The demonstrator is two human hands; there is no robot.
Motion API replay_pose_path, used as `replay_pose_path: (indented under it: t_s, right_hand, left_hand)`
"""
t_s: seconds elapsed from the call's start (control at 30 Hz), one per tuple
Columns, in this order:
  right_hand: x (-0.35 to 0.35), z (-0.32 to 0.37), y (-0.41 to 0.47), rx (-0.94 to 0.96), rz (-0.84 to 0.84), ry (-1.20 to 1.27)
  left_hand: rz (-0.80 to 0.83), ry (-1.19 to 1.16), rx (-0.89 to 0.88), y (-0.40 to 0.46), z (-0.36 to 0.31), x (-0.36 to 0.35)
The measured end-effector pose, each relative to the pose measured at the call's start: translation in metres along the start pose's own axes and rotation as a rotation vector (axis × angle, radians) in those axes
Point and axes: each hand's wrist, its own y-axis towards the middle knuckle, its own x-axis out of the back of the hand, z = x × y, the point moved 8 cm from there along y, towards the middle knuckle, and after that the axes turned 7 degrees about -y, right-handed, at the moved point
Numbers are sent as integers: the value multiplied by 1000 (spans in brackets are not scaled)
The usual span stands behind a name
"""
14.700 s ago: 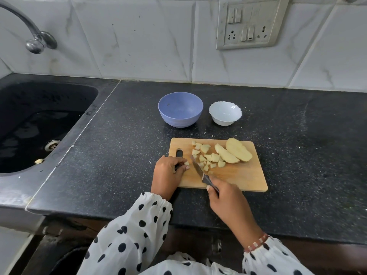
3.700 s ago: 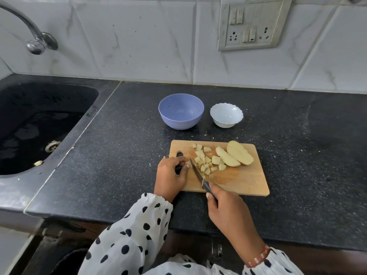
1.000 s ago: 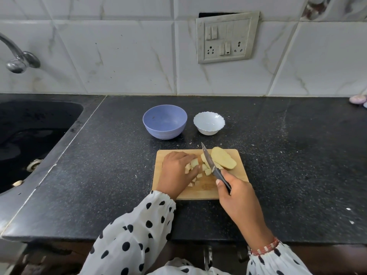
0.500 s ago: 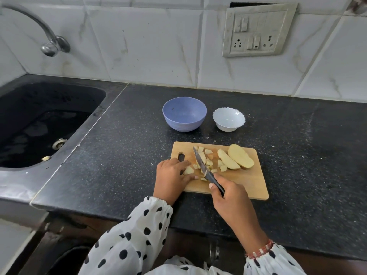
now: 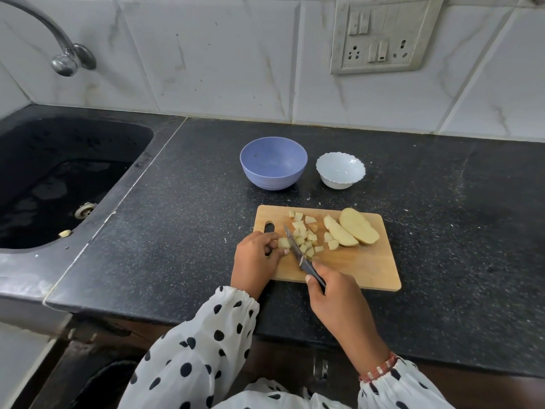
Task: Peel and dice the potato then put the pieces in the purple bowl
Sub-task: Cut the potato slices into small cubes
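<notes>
- Wooden cutting board [image 5: 365,264] lies flat on the black speckled desk [image 5: 442,231], in front of the person, in the head view.
- The left hand [image 5: 255,258] rests on the board's left end, its fingers curled around a small potato piece [image 5: 283,242] that it pins to the wood.
- The right hand [image 5: 336,296] is wrapped around the dark handle of a knife [image 5: 298,250]; the blade slants up and to the left, its edge just beside the held piece.
- A scatter of diced potato cubes [image 5: 306,236] lies on the board just right of the blade.
- Two larger peeled potato slices [image 5: 351,230] lie side by side, touching, near the board's far right corner.
- The purple bowl [image 5: 273,162] stands on the desk beyond the board, apart from it; no potato shows inside.
- A white scalloped bowl [image 5: 340,170] stands just to the right of the purple one, not touching it.
- A dark sink [image 5: 59,178] is set into the desk on the left, with a metal tap [image 5: 63,54] above it.
- A switch and socket panel [image 5: 380,33] is fixed to the white tiled wall behind.
- Both sleeves are white with black dots; a beaded bracelet [image 5: 379,369] shows at the right wrist.
</notes>
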Motion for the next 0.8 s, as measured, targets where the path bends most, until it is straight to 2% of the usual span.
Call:
replay_pose_path:
  t_s: [0.27,0.8]
  right_hand:
    - [-6,8,3,39,-10,-66]
    - [-11,12,-8,56,3,-203]
  left_hand:
    - [19,9,62,5,6,3]
    - [18,148,-69,5,0,-1]
